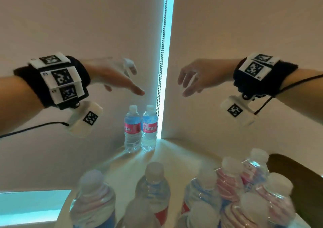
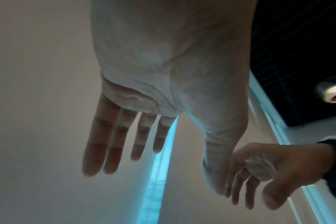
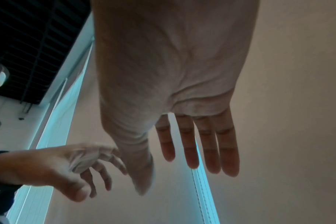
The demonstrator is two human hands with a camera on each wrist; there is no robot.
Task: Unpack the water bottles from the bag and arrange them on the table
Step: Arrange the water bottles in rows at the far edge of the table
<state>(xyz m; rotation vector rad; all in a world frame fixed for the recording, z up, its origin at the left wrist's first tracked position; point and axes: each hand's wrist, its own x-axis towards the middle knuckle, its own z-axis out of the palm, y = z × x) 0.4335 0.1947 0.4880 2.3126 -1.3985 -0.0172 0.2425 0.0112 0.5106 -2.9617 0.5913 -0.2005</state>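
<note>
Nearest your head camera: a blurred cluster of water bottles (image 1: 230, 192), caps up, crowding the lower edge; more of them on the right, packed touching. Whether they sit in a bag, you cannot tell from here.

Behind them, pale roller blinds (image 1: 87, 27) fill the view, a bright blue gap (image 1: 166, 53) between two panels with a bead chain (image 1: 162, 44) hanging in it.

The table (image 1: 167, 158) runs back to that corner. Two bottles (image 1: 140, 128) stand upright there, side by side and touching, pink-and-blue labels facing you.

Your left hand (image 1: 111, 75) and right hand (image 1: 201, 75) hover apart above that pair, both empty. Fingers (image 2: 109, 144) straight and spread in the left wrist view; the same in the right wrist view.
</note>
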